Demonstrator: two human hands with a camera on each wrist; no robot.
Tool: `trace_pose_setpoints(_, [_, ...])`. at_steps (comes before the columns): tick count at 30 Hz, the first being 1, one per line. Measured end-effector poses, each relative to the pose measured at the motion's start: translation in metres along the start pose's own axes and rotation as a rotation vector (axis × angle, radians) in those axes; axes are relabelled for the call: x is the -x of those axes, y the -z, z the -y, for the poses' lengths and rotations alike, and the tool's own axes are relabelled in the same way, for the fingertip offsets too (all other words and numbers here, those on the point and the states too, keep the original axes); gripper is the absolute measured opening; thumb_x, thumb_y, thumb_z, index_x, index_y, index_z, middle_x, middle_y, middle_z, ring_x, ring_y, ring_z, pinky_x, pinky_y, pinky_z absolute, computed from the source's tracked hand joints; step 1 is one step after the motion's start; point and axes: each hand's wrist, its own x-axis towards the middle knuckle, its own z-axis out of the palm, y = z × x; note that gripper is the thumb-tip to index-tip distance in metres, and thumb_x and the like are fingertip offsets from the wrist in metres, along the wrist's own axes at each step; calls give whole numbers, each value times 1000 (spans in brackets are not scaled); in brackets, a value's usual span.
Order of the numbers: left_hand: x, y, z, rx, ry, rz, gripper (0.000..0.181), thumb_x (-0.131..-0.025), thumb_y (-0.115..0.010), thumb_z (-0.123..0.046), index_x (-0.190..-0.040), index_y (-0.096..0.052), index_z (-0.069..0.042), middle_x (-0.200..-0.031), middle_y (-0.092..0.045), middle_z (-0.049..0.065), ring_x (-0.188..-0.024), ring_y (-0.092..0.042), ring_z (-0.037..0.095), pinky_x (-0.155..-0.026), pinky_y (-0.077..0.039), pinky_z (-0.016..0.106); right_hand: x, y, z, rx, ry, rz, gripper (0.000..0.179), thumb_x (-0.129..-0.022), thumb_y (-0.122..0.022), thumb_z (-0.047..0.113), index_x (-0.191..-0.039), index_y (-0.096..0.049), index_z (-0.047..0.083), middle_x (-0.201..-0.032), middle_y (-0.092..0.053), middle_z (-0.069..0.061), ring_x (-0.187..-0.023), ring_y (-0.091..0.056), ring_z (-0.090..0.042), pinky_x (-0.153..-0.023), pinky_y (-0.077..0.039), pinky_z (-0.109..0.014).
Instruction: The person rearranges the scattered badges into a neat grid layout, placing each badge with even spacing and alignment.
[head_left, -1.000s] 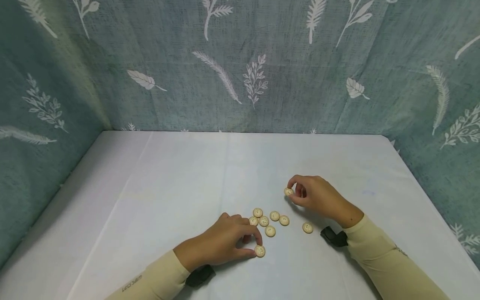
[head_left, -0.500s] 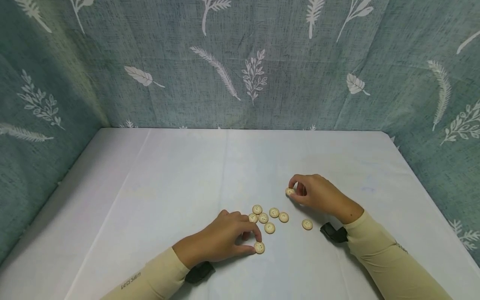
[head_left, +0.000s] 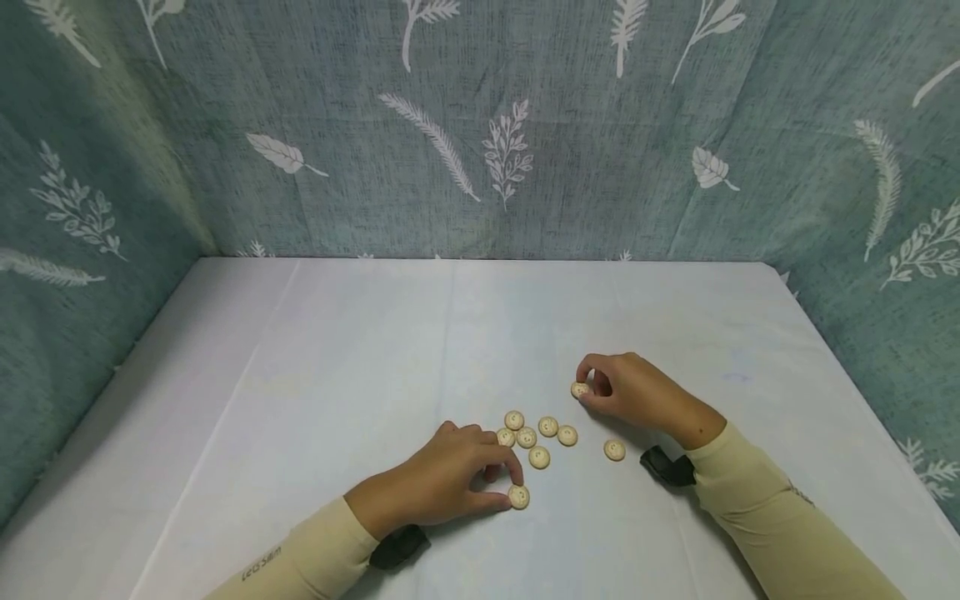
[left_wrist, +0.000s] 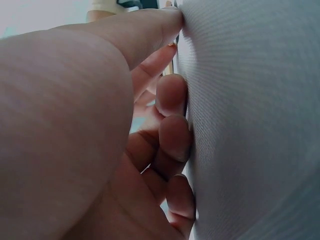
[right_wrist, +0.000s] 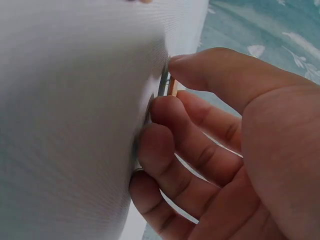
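My left hand [head_left: 457, 475] rests low on the white table, thumb and index finger at the edge of a round pale wooden button [head_left: 519, 497] lying flat. In the left wrist view the other fingers [left_wrist: 175, 137] are curled against the cloth, and the thumb tip mostly hides the button. Farther back and to the right, my right hand [head_left: 626, 387] pinches another wooden button [head_left: 579, 389] by its edge, close over the table. That button's thin rim [right_wrist: 173, 86] shows between thumb and finger in the right wrist view, with the fingertips right at the cloth.
Between the hands lies a loose cluster of several similar buttons [head_left: 527, 437]. A single button [head_left: 614, 450] lies apart, near the right wrist. Green leaf-patterned curtains [head_left: 480, 133] border the white table [head_left: 337, 333] at the back and sides.
My right hand has come slightly nearer and lower with its button in the last half second. The left hand and the loose buttons keep their places; the head view has shifted a little.
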Motion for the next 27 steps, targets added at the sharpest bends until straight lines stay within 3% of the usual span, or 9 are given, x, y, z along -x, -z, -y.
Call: trace_pose_setpoints(27, [-2, -3, 1, 3, -5, -4, 17, -84, -80, -39, -98, -69, -36, -79, -52, -19, -78, -45, 1, -76, -30, 32, 1, -4, 1, 7, -41, 19, 15, -90, -73, 17, -103, -64, 15, -67, -54, 6, -60, -47, -8, -58, -40, -26])
